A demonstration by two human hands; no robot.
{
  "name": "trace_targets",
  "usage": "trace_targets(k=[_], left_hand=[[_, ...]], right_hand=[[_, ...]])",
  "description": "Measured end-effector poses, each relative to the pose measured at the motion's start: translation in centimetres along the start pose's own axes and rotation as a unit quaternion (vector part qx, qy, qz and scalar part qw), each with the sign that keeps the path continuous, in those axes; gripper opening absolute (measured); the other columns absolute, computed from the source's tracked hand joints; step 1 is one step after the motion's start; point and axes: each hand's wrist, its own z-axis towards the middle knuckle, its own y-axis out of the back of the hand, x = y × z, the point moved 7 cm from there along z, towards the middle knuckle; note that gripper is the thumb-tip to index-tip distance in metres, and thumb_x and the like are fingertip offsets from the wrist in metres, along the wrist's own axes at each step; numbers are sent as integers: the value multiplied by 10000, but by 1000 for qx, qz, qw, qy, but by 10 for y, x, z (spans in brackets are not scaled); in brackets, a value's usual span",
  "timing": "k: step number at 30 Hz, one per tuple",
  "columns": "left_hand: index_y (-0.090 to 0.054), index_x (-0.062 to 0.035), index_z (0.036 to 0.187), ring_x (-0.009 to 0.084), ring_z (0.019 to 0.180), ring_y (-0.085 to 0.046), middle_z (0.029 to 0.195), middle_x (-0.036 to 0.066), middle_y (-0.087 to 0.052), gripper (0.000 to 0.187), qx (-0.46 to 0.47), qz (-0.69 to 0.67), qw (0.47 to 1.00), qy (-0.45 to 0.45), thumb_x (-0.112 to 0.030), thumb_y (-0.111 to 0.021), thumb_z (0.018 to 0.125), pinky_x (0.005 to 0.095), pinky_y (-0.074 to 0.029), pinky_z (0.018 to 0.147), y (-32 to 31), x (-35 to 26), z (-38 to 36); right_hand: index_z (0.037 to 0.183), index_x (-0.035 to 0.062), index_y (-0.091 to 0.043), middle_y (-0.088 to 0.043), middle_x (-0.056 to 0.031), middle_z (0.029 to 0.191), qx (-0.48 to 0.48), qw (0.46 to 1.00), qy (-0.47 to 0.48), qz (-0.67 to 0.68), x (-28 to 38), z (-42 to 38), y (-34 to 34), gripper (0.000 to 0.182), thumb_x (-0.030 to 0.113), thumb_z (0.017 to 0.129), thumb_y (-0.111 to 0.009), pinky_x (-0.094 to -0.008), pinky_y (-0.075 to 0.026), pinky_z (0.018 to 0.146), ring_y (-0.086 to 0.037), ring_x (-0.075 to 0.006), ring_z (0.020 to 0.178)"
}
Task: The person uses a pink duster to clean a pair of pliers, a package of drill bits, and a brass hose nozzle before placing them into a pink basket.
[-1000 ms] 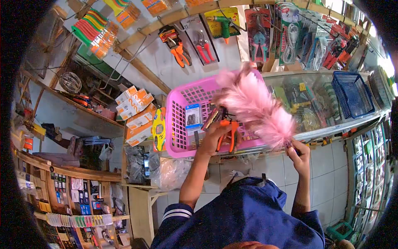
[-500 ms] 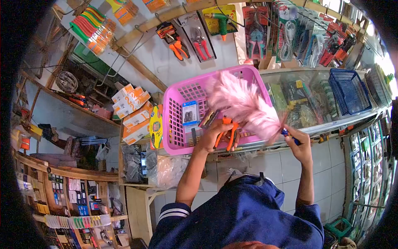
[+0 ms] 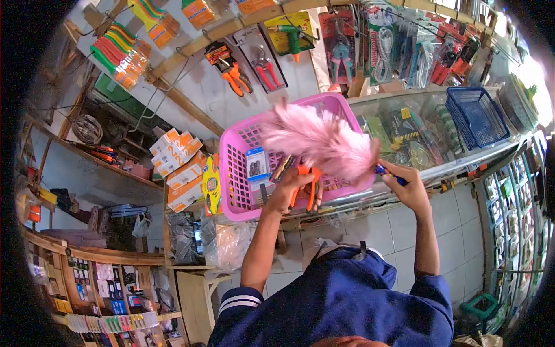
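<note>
My right hand (image 3: 411, 189) is closed round the blue handle of a fluffy pink feather duster (image 3: 324, 141). Its plumes stretch left across the pink plastic basket (image 3: 226, 173) and hide part of the inside. At the basket's front edge, my left hand (image 3: 283, 194) grips orange-handled pliers (image 3: 314, 189), the handles spread apart and pointing toward me; the jaws are hard to make out. Close to the left fingers, a dark narrow packaged item (image 3: 281, 169) sits in the basket. Beside it is a blue-and-white packet (image 3: 256, 165).
The basket rests on a glass display counter (image 3: 428, 162). Orange-and-white boxes (image 3: 184, 173) are stacked left of it, with a yellow packaged item (image 3: 212, 185). A dark blue basket (image 3: 477, 118) stands at right. Packaged tools (image 3: 260, 61) and paintbrushes (image 3: 121, 55) hang above.
The view has shifted a little, so the scene sits slightly more to the left. The duster's plumes have swung lower and left over the basket. Both hands keep their holds.
</note>
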Motion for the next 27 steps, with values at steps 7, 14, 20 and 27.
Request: trace_targets(k=[7, 14, 20, 27], left_hand=[[-522, -34, 1086, 299, 612, -634, 745, 193, -631, 397, -41, -56, 998, -9, -374, -582, 889, 416, -551, 522, 10, 2, 1], [-569, 7, 980, 232, 597, -651, 733, 147, -648, 406, 9, 6, 1000, -4, -395, -515, 951, 359, -553, 488, -1, 3, 3], [-564, -15, 975, 284, 602, -648, 742, 185, -643, 435, -5, -93, 995, -24, -446, -528, 925, 395, -550, 489, 5, 0, -2], [-574, -23, 1068, 271, 589, -646, 748, 178, -648, 495, 9, -84, 996, 31, -495, -513, 931, 395, -543, 481, -2, 7, 2]], right_hand=[[1219, -35, -620, -691, -66, 926, -5, 994, -40, 101, -69, -34, 27, 361, 162, 916, -635, -292, -493, 755, -597, -115, 797], [1232, 13, -626, -708, -123, 1021, -18, 999, -22, 27, -5, -20, -2, 375, 129, 877, -654, -294, -473, 818, -609, -132, 913], [1214, -26, -623, -710, -139, 1026, -37, 989, -53, 132, -58, -42, 8, 386, 151, 874, -667, -283, -469, 859, -619, -131, 936], [1198, -33, -633, -713, -108, 940, -43, 996, -17, 79, -37, -50, 15, 367, 122, 868, -670, -274, -477, 794, -614, -126, 847]])
